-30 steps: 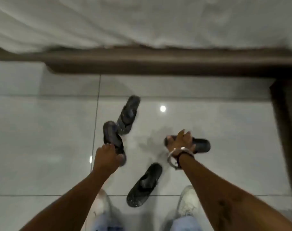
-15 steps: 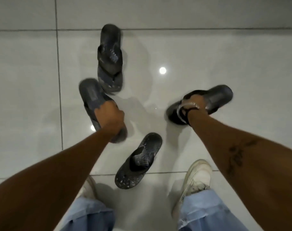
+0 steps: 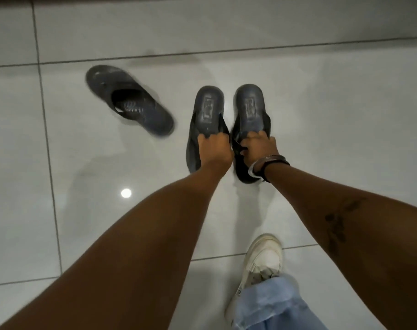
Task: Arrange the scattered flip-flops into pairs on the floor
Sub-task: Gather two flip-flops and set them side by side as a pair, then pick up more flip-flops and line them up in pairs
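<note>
A pale tiled floor seen from above. Toward its far left lies a loose dark flip-flop, strap side up, angled and apart from the others. To its right, near the middle of the floor, two dark flip-flops stand side by side, heels pointing away. The left hand is closed around the strap of the left flip-flop. The right hand, with bracelets at the wrist, grips the strap of the right flip-flop. Near the floor's lower right, a white sneaker under a light blue trouser leg.
</note>
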Demonstrator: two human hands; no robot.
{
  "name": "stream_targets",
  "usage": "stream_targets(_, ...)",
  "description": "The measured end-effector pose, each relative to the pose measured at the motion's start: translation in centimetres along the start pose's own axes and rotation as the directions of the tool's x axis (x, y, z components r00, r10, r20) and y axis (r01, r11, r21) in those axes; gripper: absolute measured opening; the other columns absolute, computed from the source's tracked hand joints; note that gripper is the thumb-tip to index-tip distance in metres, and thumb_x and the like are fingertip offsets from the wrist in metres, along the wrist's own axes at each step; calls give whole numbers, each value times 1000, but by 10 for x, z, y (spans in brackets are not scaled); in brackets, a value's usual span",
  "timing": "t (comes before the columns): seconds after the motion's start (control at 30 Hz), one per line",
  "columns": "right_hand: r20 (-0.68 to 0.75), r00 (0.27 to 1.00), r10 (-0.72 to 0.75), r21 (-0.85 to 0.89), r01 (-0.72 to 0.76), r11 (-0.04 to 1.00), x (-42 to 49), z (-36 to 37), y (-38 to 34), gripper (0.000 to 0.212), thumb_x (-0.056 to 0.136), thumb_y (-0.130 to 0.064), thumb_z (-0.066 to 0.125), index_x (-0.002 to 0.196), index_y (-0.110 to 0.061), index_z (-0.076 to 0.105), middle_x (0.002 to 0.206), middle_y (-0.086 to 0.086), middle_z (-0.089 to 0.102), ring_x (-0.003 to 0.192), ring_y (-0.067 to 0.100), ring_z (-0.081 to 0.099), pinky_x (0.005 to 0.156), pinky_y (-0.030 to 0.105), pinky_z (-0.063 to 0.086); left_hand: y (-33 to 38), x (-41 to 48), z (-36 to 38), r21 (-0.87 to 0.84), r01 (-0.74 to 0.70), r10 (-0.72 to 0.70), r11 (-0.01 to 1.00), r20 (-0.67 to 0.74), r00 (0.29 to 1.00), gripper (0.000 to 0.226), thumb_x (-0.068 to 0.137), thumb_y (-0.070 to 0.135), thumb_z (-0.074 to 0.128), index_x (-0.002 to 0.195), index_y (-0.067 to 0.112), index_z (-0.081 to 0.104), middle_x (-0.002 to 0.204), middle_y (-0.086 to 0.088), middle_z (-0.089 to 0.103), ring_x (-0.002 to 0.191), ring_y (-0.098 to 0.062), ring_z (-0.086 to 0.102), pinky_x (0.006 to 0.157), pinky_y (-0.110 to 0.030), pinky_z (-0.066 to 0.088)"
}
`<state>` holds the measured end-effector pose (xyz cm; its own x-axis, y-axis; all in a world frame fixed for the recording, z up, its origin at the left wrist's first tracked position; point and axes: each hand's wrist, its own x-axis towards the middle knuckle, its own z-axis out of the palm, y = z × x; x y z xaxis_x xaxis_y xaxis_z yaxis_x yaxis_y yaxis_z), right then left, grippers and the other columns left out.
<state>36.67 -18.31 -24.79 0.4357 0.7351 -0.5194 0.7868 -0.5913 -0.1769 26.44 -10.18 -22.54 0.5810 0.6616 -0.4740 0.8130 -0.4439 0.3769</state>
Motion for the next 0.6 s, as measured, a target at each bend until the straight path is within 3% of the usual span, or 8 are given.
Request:
stream_targets(0.17,7,1000,6,-12,-6,1000,-3,0,-4,27,84,-15,55,108,-18,66,120,9,56,115,33,41,88,40,32,-6,0,3,-2,-75,75,997,-33,997,18,89,11,52,76,17,63,82,-7,72,82,-28,60,94,-36,31)
stream_targets(0.23,-64,998,20,-45,-23,999,-7,-1,-7,27,85,-20,57,110,-15,63,119,12,54,113,34,43,88,42,33,-9,-3,-3,-45,-94,92,995,-52,994,19,92,15,51,77,17,62,84,-6,72,87,-28,62,98,-36,30)
stream_targets(0.3,-189,982,11,-70,-25,997,-16,-1,-15,32,84,-24,60,114,-13,59,116,14,55,109,35,47,90,45,35,-14,-7,-11,-161,-115,97,980,-119,988,21,95,18,49,93,14,69,97,-6,73,97,-27,62,105,-38,26)
stream_targets(0.4,-270,944,-187,-127,158,979,-45,3,-43,37,78,-22,66,113,-11,61,110,15,61,104,35,56,89,48,39,-41,-15,-34,-243,-150,93,958,-231,968,25,93,18,49,107,15,70,111,-6,70,108,-25,59,111,-45,21)
stream_targets(0.5,-25,865,-501,-110,496,861,-91,27,-83,45,71,-33,73,108,-9,64,114,14,63,106,35,59,90,49,43,-108,-23,-59,80,-153,165,985,-169,972,29,95,21,47,118,17,65,123,-6,65,116,-23,57,111,-48,20)
stream_targets(0.53,102,848,-520,-82,528,845,-107,38,-98,49,74,-42,70,109,-9,64,116,13,61,108,34,56,92,48,42,-133,-26,-65,179,-137,162,974,-130,978,31,96,22,47,122,16,62,127,-7,62,120,-24,55,112,-49,20)
stream_targets(0.6,300,863,-405,-12,428,903,-136,63,-127,60,78,-58,58,112,-9,60,123,12,54,113,32,50,91,45,38,-173,-33,-74,251,-83,117,965,-124,985,31,97,22,46,124,13,61,132,-9,60,123,-27,53,113,-50,19)
